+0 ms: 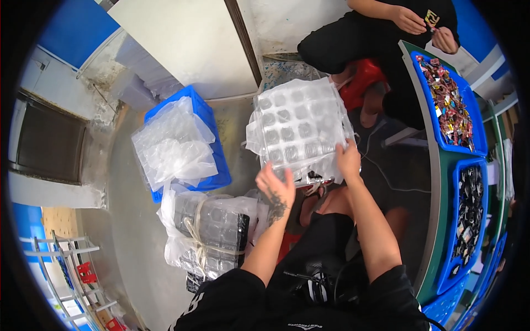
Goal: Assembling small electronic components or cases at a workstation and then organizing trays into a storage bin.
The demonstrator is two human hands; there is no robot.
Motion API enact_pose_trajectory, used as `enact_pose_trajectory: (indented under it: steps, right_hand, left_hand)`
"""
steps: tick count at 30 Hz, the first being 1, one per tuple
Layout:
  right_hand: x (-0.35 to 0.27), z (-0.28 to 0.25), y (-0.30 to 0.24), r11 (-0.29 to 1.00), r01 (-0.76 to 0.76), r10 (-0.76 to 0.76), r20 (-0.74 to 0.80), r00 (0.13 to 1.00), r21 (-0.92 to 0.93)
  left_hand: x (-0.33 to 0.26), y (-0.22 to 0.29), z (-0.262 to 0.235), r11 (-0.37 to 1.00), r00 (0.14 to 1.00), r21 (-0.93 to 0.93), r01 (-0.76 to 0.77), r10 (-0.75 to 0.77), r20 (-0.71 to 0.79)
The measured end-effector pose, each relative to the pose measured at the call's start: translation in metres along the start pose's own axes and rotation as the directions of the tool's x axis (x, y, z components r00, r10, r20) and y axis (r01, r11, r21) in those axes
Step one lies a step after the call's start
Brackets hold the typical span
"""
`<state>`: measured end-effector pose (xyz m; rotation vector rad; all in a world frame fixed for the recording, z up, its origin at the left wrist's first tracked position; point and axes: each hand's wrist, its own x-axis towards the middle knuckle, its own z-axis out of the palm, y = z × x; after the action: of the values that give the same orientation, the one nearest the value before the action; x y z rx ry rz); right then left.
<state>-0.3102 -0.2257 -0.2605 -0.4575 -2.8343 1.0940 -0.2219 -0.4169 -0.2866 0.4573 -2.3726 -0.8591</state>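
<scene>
In front of me stands a stack of trays (295,118) with rows of round pockets, covered in whitish translucent plastic film. At its near left corner is my left hand (277,190), fingers spread and holding nothing. My right hand (348,160) is at the near right edge, its fingers curled round the loose plastic film (317,160) there. Dark material shows under the film along the near side. Left of my knees lies another bundle of trays (221,229), wrapped in clear plastic and tied crosswise with pale string.
A blue crate (212,149) holds crumpled clear plastic bags (176,143) at the left. To the right, a green table (436,215) carries a blue tray (479,146) of colourful small packets and a blue tray (446,276) of black ones. Another person (375,38) sits at the far right, handling a packet.
</scene>
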Motion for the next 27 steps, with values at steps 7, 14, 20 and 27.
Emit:
enact_pose_trajectory:
  steps: [7,14,20,27]
  right_hand:
    - [-0.005,-0.015,-0.028,0.966,-0.229,0.224,-0.048,0.973,-0.122]
    - [0.021,-0.023,-0.003,0.959,-0.154,0.172,0.057,0.984,-0.238]
    - [0.034,-0.031,-0.006,0.934,-0.175,0.230,0.148,0.962,-0.313]
    - [0.039,-0.043,0.001,0.927,-0.124,0.187,0.151,0.971,-0.354]
  left_hand:
    - [0.021,-0.025,-0.001,0.987,0.980,0.100,0.126,-0.139,0.141]
    - [0.021,-0.056,-0.005,0.944,0.921,0.081,0.319,-0.329,0.210]
    - [0.042,-0.068,-0.002,0.852,0.767,-0.061,0.520,-0.434,0.474]
    - [0.067,-0.036,-0.017,0.692,0.632,-0.198,0.694,-0.454,0.628]
